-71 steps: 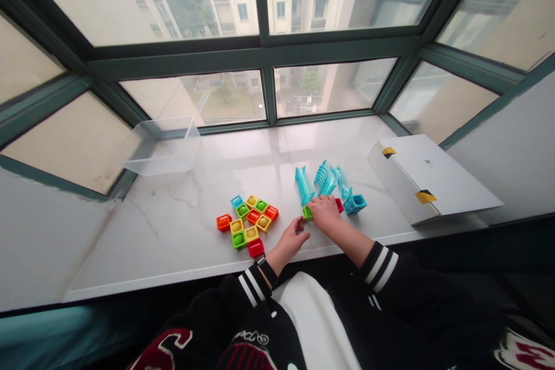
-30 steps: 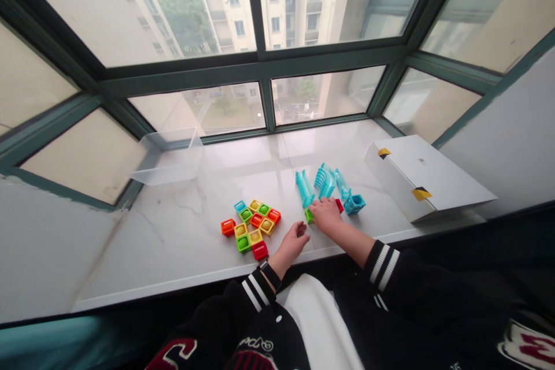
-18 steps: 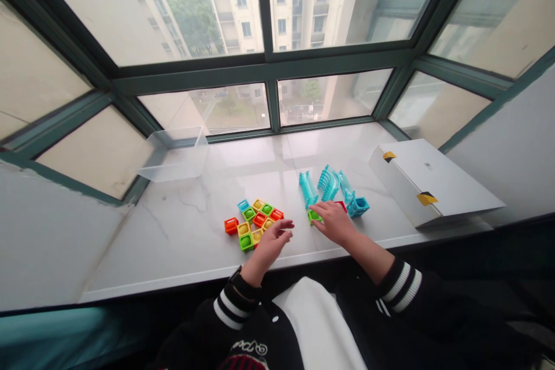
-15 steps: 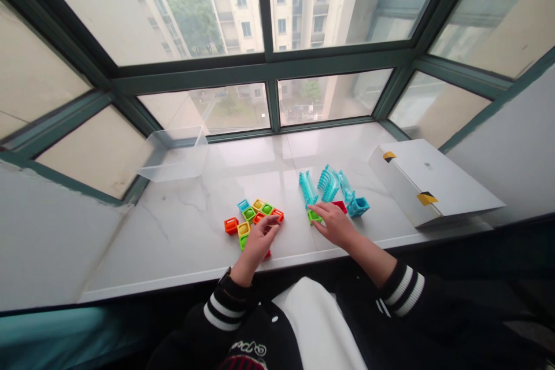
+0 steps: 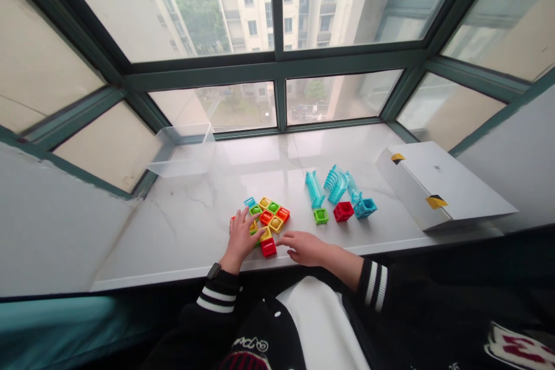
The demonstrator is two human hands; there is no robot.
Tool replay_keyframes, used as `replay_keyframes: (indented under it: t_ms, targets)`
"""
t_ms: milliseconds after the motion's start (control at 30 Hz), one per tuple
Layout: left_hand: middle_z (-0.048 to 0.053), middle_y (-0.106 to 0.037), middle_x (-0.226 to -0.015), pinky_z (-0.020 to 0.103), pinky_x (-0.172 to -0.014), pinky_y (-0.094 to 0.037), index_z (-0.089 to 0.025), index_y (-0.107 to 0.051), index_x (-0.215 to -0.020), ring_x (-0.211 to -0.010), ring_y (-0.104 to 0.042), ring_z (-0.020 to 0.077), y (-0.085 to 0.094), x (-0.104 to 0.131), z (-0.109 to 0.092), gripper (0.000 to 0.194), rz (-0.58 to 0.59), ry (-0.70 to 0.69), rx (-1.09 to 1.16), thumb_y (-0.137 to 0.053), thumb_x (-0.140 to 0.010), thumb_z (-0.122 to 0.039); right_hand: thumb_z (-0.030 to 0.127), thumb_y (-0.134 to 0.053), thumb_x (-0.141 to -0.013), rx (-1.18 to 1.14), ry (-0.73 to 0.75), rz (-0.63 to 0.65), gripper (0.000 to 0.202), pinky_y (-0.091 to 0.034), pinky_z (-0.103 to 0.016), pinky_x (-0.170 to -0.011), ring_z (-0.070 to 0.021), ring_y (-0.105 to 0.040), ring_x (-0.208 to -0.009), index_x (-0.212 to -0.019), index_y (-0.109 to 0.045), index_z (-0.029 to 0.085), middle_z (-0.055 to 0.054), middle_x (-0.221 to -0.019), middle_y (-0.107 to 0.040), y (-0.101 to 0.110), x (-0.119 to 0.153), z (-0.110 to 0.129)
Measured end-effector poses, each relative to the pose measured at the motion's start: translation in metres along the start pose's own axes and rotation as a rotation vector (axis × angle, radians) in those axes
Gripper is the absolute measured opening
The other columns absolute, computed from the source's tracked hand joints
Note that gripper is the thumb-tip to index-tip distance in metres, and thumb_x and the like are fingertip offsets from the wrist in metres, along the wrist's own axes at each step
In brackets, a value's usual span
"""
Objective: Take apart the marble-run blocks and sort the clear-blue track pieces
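My left hand [image 5: 239,238] lies spread over the left part of a cluster of colourful toy blocks, hiding some of them. Its thumb is at a yellow block [image 5: 266,235]. At the cluster's near edge sits a red block [image 5: 268,247]. My right hand [image 5: 307,247] is just to the right of this block, index finger stretched towards it and the other fingers loosely bent. Whether the fingertip touches it I cannot tell. Orange [image 5: 266,218], green [image 5: 273,207] and blue [image 5: 250,202] blocks also belong to the cluster.
Right of the cluster stand a green block [image 5: 321,216], a red cube [image 5: 343,211] and a blue cube [image 5: 365,208]. Behind them lie translucent blue track pieces [image 5: 314,189]. A clear plastic bin [image 5: 184,153] is at the back left, a white box [image 5: 451,185] at the right, windows behind.
My right hand has left the green block and moved left and nearer to the cluster. My left hand has shifted left, uncovering yellow and red blocks. The view has turned slightly.
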State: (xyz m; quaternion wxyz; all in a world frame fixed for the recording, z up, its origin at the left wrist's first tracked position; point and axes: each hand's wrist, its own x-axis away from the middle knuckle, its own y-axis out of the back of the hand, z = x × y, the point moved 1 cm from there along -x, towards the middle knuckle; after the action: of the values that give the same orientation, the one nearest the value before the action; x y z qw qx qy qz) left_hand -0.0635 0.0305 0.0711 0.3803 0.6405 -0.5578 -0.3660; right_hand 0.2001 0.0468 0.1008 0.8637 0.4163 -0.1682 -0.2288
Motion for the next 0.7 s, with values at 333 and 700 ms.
replay_keyframes:
  t_ms: [333,700]
  targets:
    - [0.009,-0.051,-0.162,0.064,-0.126,-0.022,-0.031,-0.072,-0.132,-0.153,-0.038,0.0384,-0.009,0.008,-0.009,0.040,0.008,-0.032,0.026,-0.069,-0.092,-0.033,0.020,-0.067,-0.089,-0.008,-0.019,0.067,0.042,-0.052,-0.034,-0.097,-0.0250,-0.069,-0.111,-0.131,-0.068,0.027,-0.006,-0.126,-0.073,-0.013,-0.013,0.002]
    - [0.010,-0.060,-0.153,0.064,-0.127,-0.015,-0.030,-0.073,-0.129,-0.141,-0.053,0.0359,-0.015,0.017,-0.031,0.035,-0.010,-0.031,0.052,-0.065,-0.095,-0.028,0.043,-0.082,-0.085,-0.031,-0.288,-0.103,0.038,-0.052,-0.033,-0.088,-0.0256,-0.071,-0.105,-0.114,-0.068,0.023,-0.007,-0.112,-0.076,-0.012,0.006,-0.021]
